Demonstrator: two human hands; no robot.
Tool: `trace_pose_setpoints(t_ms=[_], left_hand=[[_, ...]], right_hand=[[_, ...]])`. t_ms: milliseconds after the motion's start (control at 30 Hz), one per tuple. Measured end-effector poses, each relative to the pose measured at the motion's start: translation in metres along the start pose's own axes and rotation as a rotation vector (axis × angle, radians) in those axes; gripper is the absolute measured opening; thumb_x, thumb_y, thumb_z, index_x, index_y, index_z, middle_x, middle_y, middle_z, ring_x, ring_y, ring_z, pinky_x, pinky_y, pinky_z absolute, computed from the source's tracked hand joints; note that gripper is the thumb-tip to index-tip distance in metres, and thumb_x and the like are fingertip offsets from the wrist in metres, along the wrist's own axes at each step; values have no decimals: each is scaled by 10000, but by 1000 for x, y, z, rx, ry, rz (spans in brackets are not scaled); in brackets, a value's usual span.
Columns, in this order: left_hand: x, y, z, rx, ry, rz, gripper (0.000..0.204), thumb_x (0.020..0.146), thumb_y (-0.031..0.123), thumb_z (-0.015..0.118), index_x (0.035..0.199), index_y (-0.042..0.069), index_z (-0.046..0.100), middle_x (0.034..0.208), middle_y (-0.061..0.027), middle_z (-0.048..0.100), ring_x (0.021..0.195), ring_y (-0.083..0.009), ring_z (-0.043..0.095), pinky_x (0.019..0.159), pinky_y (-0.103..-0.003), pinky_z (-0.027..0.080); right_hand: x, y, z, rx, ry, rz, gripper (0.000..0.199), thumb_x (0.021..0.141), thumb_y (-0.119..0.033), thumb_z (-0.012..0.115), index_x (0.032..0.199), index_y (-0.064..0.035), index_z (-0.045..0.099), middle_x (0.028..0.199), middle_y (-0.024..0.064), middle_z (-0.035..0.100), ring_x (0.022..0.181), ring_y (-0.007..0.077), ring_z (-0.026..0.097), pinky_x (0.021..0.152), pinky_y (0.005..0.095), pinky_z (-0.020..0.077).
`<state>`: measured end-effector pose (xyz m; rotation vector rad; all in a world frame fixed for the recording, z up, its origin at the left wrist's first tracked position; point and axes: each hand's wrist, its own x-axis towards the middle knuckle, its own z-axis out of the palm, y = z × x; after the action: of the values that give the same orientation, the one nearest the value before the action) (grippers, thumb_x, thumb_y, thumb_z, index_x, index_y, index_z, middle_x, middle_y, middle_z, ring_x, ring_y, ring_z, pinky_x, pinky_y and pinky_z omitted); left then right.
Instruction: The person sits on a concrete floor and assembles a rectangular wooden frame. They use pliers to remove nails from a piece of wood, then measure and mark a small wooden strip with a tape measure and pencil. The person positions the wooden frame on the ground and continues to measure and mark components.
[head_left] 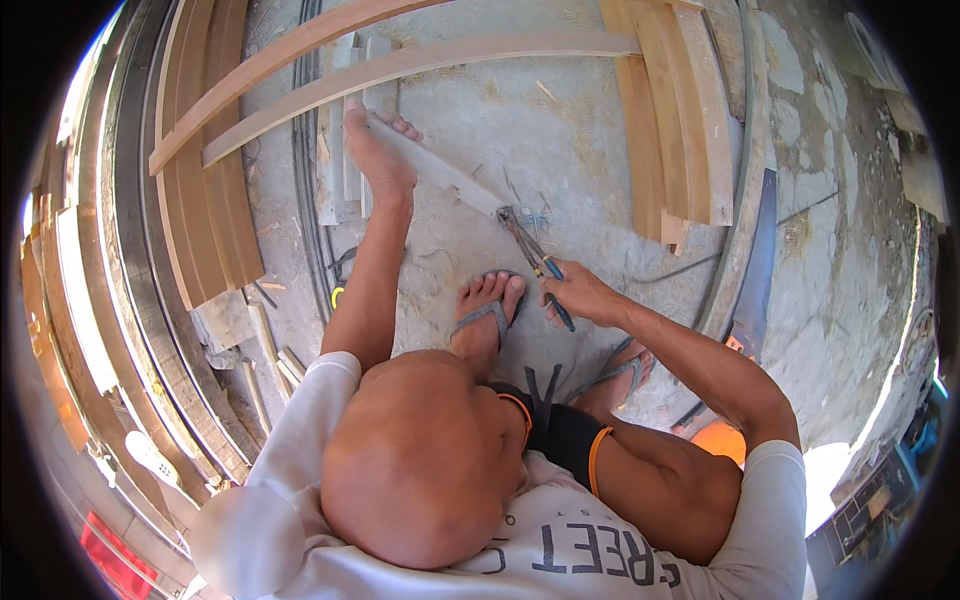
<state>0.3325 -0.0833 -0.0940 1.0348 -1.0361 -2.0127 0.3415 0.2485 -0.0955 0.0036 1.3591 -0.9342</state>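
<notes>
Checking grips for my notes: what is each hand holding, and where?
Left hand: a pale wooden strip, by its far end. Right hand: pincers, by their handles.

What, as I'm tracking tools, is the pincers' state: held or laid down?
Held: the right hand grips the pincers, their head at an end of the pale strip. Jaws open or shut: cannot tell.

One pincer tool (524, 243) and two sandals (479, 317) show.
</notes>
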Motion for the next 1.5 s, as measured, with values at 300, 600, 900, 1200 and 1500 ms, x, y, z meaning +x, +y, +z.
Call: trace_pose_setpoints(t_ms=[300, 600, 900, 1200, 1500], left_hand=[[1, 3, -8, 24, 67, -28, 517, 1000, 595, 513, 822, 112, 472, 715, -47, 478, 659, -212, 477, 640, -375, 450], [19, 8, -39, -41, 185, -37, 516, 1001, 612, 502, 825, 130, 458, 720, -35, 465, 637, -203, 467, 634, -375, 461], [0, 25, -43, 608, -54, 299, 519, 1022, 495, 638, 1056, -20, 689, 965, -128, 691, 889, -211, 646, 791, -397, 554], [-75, 73, -74, 854, -44, 44, 504, 938, 348, 819, 1232, -47, 709, 1105, -125, 715, 933, -183, 699, 758, -285, 567], [-139, 123, -108, 1170, -281, -295, 490, 886, 179, 884, 1265, -74, 703, 967, -83, 762, 800, -99, 667, 687, -244, 533]], right_hand=[[11, 13, -13, -278, 55, -104, 296, 1071, -192, 501, 1266, 4, 606, 820, 163, 638, 713, 296, 679, 648, 422, 571], [-20, 49, -62, -1066, 338, -335, 694, 938, -49, 604, 1607, -125, 438, 1088, 232, 628, 1023, 415, 645, 870, 527, 514], [-48, 58, -73, -1319, 719, -344, 884, 862, -25, 652, 1671, -184, 332, 1158, 176, 528, 1064, 362, 542, 897, 510, 444], [-65, 97, -88, -1331, 727, -279, 844, 873, -131, 716, 1643, -179, 375, 1280, 184, 534, 1169, 371, 544, 955, 510, 456], [-83, 88, -99, -1120, 634, -307, 563, 932, -220, 739, 1451, -80, 571, 1300, 213, 590, 1205, 405, 588, 1006, 520, 489]])
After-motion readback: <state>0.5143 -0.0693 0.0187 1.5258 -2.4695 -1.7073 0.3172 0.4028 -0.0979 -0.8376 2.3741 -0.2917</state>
